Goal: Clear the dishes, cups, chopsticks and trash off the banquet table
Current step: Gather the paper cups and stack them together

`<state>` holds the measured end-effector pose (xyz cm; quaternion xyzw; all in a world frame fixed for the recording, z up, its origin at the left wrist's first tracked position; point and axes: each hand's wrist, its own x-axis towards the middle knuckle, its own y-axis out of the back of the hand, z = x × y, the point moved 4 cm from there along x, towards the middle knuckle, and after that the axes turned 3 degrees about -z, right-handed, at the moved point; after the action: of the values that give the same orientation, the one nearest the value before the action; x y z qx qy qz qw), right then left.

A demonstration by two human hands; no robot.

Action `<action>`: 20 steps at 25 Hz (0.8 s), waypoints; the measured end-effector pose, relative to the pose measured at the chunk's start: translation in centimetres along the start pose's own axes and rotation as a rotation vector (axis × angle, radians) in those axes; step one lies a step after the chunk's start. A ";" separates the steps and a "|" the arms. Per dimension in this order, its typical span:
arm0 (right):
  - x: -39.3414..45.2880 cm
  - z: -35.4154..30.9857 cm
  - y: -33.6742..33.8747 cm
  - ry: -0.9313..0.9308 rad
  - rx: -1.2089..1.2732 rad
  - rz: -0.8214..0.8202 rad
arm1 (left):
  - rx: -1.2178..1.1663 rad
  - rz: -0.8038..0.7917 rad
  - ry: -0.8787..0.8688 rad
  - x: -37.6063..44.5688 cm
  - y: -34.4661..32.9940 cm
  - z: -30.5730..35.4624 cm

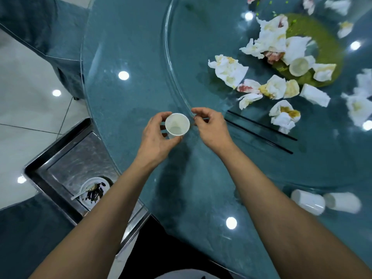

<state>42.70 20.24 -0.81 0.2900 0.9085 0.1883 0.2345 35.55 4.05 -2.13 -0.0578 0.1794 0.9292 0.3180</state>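
One paper cup (177, 124) in the left hand (156, 135)
Fingers curl round its thin, crushable wall, so hold gently near the rim; right hand (210, 125) fingers look pinched, holding nothing I can see.

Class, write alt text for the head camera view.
A left hand holds an upright white paper cup over a glass banquet table; the right hand is curled beside it. Black chopsticks and crumpled napkins lie beyond.
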 end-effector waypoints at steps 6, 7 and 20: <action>-4.8 3.8 4.2 -0.050 0.005 0.070 | -0.012 -0.105 -0.006 -4.3 -3.5 -0.1; -5.5 4.3 4.8 -0.059 0.008 0.081 | -0.009 -0.119 -0.010 -4.8 -4.0 -0.2; -15.3 11.6 11.6 -0.175 0.071 0.285 | 0.028 -0.332 -0.066 -10.5 -11.2 -0.2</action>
<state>65.04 22.09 0.09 0.4395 0.8404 0.1614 0.2731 50.68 6.24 -3.34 -0.0518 0.1697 0.8626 0.4738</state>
